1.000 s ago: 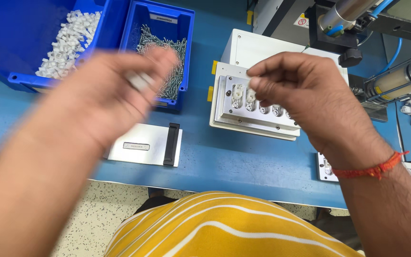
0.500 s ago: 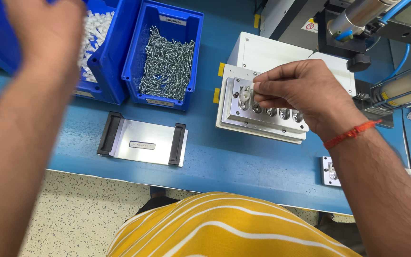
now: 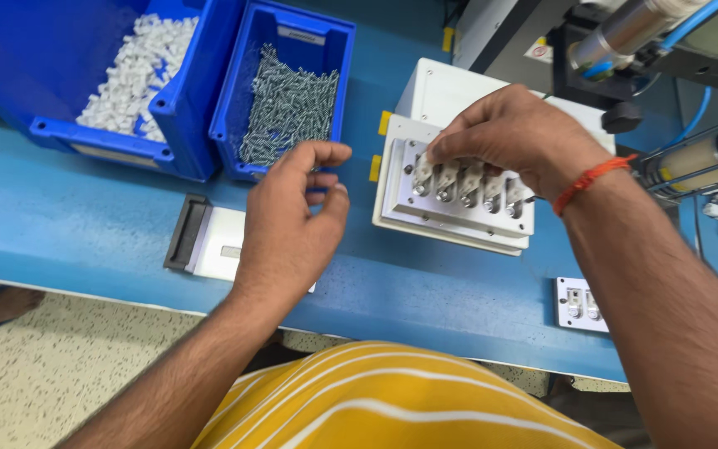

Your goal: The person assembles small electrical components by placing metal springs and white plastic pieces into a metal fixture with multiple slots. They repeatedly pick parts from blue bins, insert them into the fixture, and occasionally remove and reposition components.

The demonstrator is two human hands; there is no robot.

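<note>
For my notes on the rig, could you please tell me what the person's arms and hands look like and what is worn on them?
Both forearms are bare, with no sleeves and no gloves. The right hand has a thin orange-red thread band tied round its wrist. The left hand shows no band, watch or ring in this view.

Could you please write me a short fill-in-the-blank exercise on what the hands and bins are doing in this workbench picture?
1. The right hand presses its fingertips on the white fixture, while the left hand hovers over the ____ tabletop.
2. The blue bin nearest the left hand is filled with metal ____.
3. The other bin holds small ____ plastic parts.
4. The right wrist wears a ____ thread.

Missing words: blue; screws; white; red
</note>
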